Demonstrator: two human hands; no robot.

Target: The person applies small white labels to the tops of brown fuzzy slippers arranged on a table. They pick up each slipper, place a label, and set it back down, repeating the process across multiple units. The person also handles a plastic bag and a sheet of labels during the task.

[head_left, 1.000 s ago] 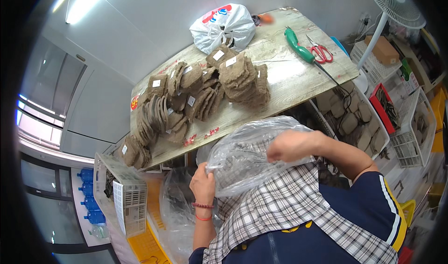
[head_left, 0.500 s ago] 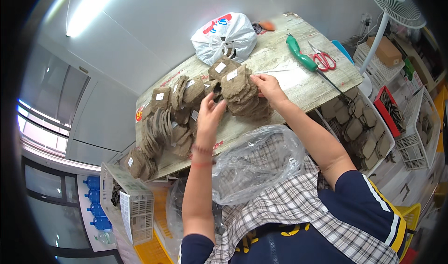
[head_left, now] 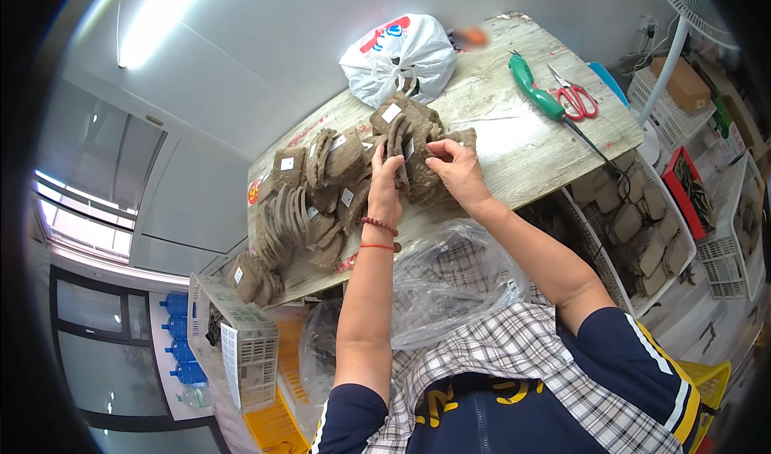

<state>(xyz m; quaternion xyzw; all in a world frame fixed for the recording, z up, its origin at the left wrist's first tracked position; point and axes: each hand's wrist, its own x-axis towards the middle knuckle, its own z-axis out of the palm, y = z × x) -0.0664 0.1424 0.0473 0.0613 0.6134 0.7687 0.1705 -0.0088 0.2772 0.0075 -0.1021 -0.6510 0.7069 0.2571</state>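
Several stacks of brown, rounded, felt-like pads, some with small white labels, lie along the left part of the table. My left hand is closed on the left side of a bundle of pads, which stands tilted on edge with its label turned sideways. My right hand pinches the right side of the same bundle with thumb and fingers. More pads lie under and behind my hands, partly hidden. A clear plastic bag covers my lap over a checked apron.
A tied white plastic bag stands at the back. Right of it lie a green corded power cutter and red-handled scissors. A crate of pads is at the lower right, a white crate at the lower left, and a fan beyond.
My left hand has moved right onto the pads and closed on them. The bundle has gone from lying flat to tilted on edge. The view has shifted slightly.
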